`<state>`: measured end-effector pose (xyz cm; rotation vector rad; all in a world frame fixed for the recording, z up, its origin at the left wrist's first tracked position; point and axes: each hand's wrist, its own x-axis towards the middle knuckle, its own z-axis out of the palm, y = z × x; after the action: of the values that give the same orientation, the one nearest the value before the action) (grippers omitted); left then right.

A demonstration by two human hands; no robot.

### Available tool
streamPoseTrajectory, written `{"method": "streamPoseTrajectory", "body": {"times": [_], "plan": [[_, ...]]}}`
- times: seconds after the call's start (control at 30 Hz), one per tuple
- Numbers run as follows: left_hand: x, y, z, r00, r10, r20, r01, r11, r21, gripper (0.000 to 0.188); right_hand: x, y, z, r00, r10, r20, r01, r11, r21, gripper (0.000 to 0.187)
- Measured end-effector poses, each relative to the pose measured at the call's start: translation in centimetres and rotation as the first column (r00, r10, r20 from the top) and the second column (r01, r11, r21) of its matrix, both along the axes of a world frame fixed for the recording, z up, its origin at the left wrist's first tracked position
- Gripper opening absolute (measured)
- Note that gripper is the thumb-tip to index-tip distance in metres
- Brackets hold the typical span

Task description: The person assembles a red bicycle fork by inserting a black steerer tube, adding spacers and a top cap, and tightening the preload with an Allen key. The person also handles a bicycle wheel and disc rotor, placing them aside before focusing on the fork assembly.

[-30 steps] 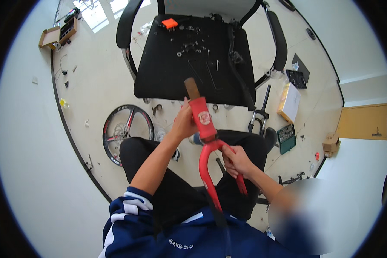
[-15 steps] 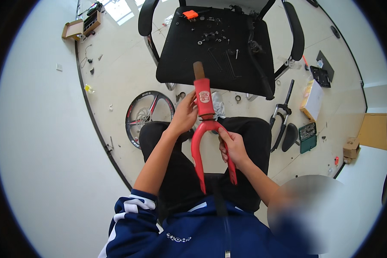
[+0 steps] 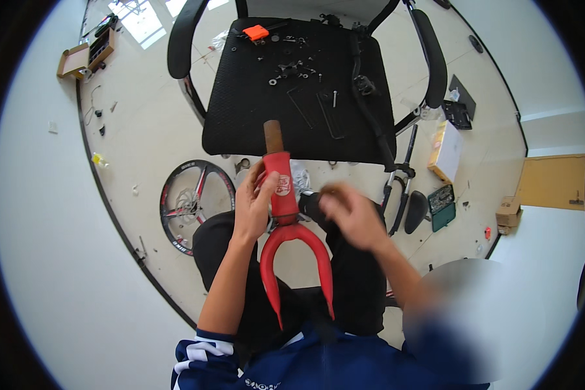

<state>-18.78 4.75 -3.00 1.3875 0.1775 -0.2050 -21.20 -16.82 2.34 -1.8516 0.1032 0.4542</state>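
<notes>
My left hand [image 3: 252,207] is wrapped round a red bicycle head tube [image 3: 283,203], its thumb lying on the front near a pale emblem. Out of the tube's top sticks a brown, rusty-looking steerer [image 3: 273,136], pointing at the chair. Below it, the red bicycle fork [image 3: 297,233] spreads its two legs toward my lap. My right hand [image 3: 356,218] is in the air to the right of the tube, apart from it. Its fingers look bent but are smeared by motion, so whether they hold anything does not show.
Ahead stands a black chair [image 3: 240,123] bearing hex keys [image 3: 329,117], small metal parts, an orange item [image 3: 256,32] and a dark bar. A three-spoke wheel [image 3: 169,188] lies left. On the right are a black suspension fork [image 3: 403,172], a saddle [image 3: 416,211] and a green tool case [image 3: 443,216].
My right hand has let go of the fork leg and moved up and away. The fork has come lower and left in view, and my left hand now has its thumb over the tube's front.
</notes>
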Motion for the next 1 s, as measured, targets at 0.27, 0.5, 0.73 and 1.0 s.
{"method": "streamPoseTrajectory", "body": {"times": [0.27, 0.5, 0.73, 1.0], "plan": [[2.6, -0.4, 0.8, 0.998, 0.060, 0.009, -0.060, 0.998, 0.000, 0.055, 22.6, -14.6, -5.5, 0.757, 0.323, 0.568, 0.212, 0.700, -0.681, 0.059], [5.0, 2.1, 0.4, 0.992, 0.128, -0.004, -0.127, 0.991, 0.042, 0.043, 22.3, -14.7, -5.3, 0.792, 0.246, 0.558, 0.225, 0.733, -0.642, 0.050], [11.0, 2.5, 0.8, 0.983, 0.127, 0.135, -0.137, 0.989, 0.061, 0.034, 16.7, -1.5, 3.4, 0.850, 0.366, 0.379, -0.206, 0.893, -0.400, 0.039], [9.8, 0.8, -0.8, 0.996, 0.050, 0.070, -0.049, 0.999, -0.013, 0.032, 18.7, 1.6, 1.3, 0.661, 0.606, 0.442, -0.357, 0.772, -0.525, 0.038]]}}
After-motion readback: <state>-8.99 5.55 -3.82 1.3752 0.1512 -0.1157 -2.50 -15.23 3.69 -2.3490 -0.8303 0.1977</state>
